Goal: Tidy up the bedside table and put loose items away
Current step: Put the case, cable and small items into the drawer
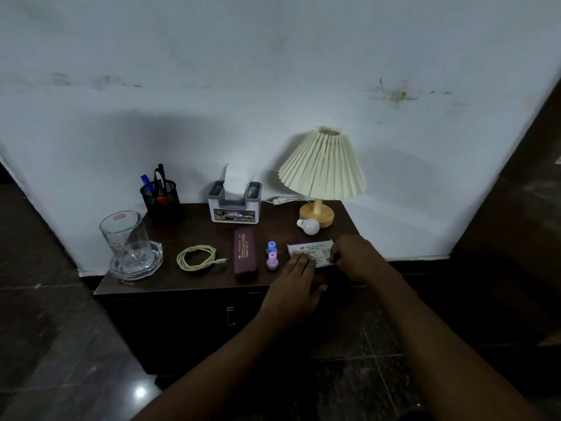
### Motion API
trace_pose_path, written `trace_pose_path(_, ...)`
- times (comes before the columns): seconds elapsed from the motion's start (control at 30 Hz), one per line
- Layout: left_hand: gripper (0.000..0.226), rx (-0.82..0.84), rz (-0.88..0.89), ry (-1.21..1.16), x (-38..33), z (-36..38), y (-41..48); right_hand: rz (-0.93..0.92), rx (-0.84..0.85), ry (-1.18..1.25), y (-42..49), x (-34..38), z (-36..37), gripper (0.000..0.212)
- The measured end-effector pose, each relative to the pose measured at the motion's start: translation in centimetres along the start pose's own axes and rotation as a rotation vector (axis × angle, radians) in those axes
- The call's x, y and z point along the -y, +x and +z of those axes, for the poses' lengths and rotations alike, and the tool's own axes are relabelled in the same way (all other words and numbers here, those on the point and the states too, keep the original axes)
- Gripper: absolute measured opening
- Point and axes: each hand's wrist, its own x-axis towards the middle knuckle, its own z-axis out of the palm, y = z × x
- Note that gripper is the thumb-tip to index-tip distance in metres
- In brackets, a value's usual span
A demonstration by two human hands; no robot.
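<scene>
A small white box with printed text (312, 250) lies near the front right of the dark bedside table (170, 281). My left hand (296, 279) rests flat, fingertips on the box's left end. My right hand (353, 258) curls over the box's right end and touches it. Left of the box stand a blue cap (271, 247) and a pink cap (272, 260). A maroon glasses case (245, 254) and a coiled yellow cable (197, 257) lie further left. A loose white bulb (310, 226) sits by the lamp base.
At the back stand a mesh pen holder (161, 202), a tissue box (234, 205) and a pleated lamp (322, 171). A glass on a glass dish (129, 241) is at the left corner. A drawer handle (230, 316) shows on the table's front. The wall is right behind.
</scene>
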Motion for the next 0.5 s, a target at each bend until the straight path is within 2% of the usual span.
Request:
trace_pose_path(0.1,0.064,0.005,-0.029,-0.072,-0.6,-0.5,0.1,0.049,-0.004,0.143,-0.7,-0.6,0.2,0.023)
trace_pose_path(0.23,0.043,-0.054,-0.04,-0.119,-1.0,-1.8,0.4,0.322,-0.192,0.731,-1.6,-2.4,1.4,0.024)
trace_pose_path(0.27,0.04,-0.081,-0.051,-0.137,-0.9,-1.9,0.5,0.376,-0.196,0.828,-1.7,-2.5,1.5,0.022)
trace_pose_path(0.43,0.038,-0.182,-0.219,-0.296,-0.9,-1.4,0.6,0.525,-0.06,1.19,-1.3,-2.4,1.4,0.017)
trace_pose_path(0.5,0.034,-0.206,-0.232,-0.336,-0.9,-1.6,0.7,0.599,0.005,1.301,-1.4,-2.3,1.0,0.012)
